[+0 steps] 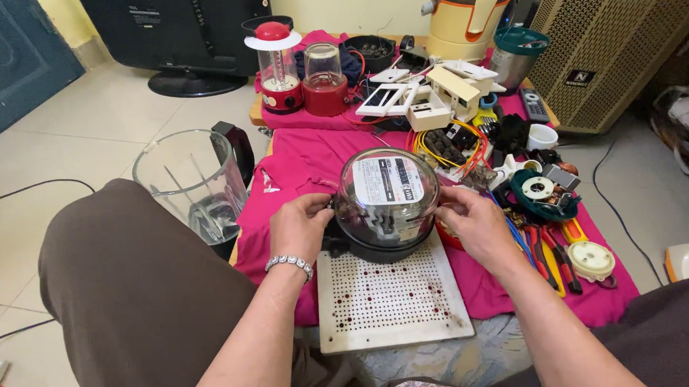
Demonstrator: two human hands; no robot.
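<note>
Meter (387, 203) sits between my hands on the perforated board (390, 299) | left hand (300, 227) and right hand (477, 225) grip its sides | glass dome looks smooth, fragile, heavy | I'd hold the dark base.

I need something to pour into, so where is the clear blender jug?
In the head view, the clear blender jug stands left of the pink cloth, beside the person's left knee.

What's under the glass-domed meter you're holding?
The meter sits on a white perforated board over pink cloth. Both hands grip its sides; its underside is hidden.
</note>
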